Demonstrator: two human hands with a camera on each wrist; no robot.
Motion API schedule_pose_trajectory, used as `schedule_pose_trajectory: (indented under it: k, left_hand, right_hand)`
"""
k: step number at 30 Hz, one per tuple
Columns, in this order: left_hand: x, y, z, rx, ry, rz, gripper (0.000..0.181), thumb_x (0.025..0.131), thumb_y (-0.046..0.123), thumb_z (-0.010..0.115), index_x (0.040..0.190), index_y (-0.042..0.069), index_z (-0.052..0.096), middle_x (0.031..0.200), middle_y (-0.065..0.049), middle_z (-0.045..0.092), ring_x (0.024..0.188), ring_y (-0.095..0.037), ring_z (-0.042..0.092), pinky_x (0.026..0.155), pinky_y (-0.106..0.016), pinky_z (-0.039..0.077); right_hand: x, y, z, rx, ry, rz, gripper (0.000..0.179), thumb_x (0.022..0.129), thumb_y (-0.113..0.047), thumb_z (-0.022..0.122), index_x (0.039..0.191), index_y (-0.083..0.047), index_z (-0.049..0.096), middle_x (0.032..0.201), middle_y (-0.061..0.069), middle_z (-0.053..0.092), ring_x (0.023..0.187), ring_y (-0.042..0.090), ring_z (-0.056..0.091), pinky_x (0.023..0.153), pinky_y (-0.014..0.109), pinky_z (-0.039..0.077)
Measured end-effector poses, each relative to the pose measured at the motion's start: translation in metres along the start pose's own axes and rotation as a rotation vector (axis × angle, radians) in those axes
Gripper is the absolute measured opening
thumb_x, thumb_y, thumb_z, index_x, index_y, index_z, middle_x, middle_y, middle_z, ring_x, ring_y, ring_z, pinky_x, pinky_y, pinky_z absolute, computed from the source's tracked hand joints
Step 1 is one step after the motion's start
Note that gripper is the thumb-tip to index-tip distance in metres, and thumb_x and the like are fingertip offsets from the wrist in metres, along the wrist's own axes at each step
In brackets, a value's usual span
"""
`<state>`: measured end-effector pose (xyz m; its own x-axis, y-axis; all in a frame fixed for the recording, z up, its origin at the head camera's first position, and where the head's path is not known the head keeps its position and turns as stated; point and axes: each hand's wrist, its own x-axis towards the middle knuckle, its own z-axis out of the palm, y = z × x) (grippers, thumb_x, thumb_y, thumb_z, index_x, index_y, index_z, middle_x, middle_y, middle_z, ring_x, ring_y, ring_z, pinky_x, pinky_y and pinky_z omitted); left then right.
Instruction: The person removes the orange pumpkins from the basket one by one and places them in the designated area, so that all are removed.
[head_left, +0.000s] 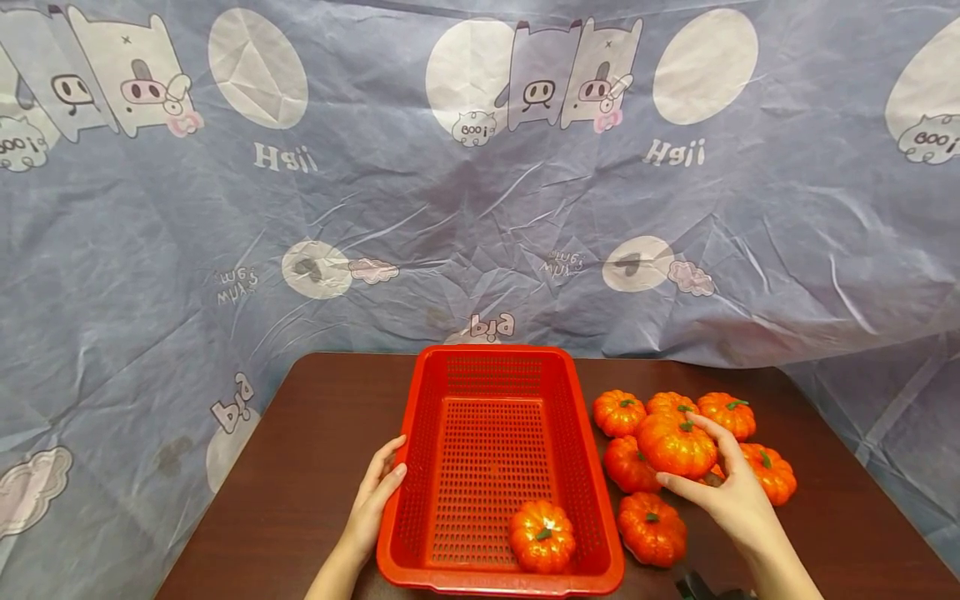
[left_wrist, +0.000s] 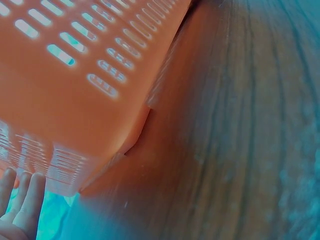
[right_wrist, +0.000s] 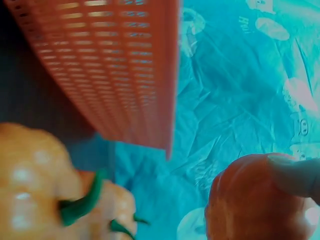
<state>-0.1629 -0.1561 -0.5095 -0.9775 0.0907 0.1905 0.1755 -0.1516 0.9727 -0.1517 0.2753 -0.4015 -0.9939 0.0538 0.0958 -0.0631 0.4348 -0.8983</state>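
My right hand (head_left: 731, 492) holds a small orange pumpkin (head_left: 677, 445) between thumb and fingers, above several others on the table. The right wrist view shows that pumpkin (right_wrist: 255, 200) with one digit against its side. A red perforated plastic basket (head_left: 495, 581) stands in the middle of the table. One pumpkin (head_left: 542, 537) with a green stem sits inside, near the front right corner. My left hand (head_left: 369, 504) is at the basket's left side, fingertips by the rim. In the left wrist view, its fingers (left_wrist: 31, 202) look straight, beside the slotted basket wall (left_wrist: 65, 110).
Right of the basket, several loose pumpkins lie close together, among them a front one (head_left: 652, 529) and a right-hand one (head_left: 768, 473). A dark object (head_left: 697, 587) shows at the bottom edge. Behind the brown table (head_left: 300, 467) hangs a grey-blue printed cloth (head_left: 480, 208).
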Motion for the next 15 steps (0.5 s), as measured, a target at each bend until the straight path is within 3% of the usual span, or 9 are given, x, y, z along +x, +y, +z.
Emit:
schedule_pose_trajectory:
  k: [9, 15]
  left_hand:
    - [0.0, -0.001, 0.001, 0.003, 0.007, 0.011, 0.043, 0.099, 0.017, 0.041, 0.142, 0.014, 0.034, 0.134, -0.021, 0.04, 0.114, -0.026, 0.047, 0.088, -0.034, 0.046]
    - [0.0, 0.0, 0.001, -0.003, 0.005, 0.011, 0.043, 0.1, 0.016, 0.041, 0.142, 0.014, 0.034, 0.133, -0.021, 0.04, 0.114, -0.027, 0.048, 0.088, -0.034, 0.046]
  right_hand:
    - [-0.019, 0.043, -0.004, 0.147, 0.027, -0.005, 0.085, 0.076, 0.005, 0.072, 0.144, -0.022, 0.029, 0.126, -0.003, 0.032, 0.09, -0.004, 0.053, 0.068, 0.018, 0.047]
    - [-0.028, 0.069, -0.012, -0.063, 0.096, -0.018, 0.086, 0.074, 0.002, 0.074, 0.143, -0.018, 0.027, 0.13, -0.009, 0.026, 0.098, -0.014, 0.033, 0.073, 0.006, 0.035]
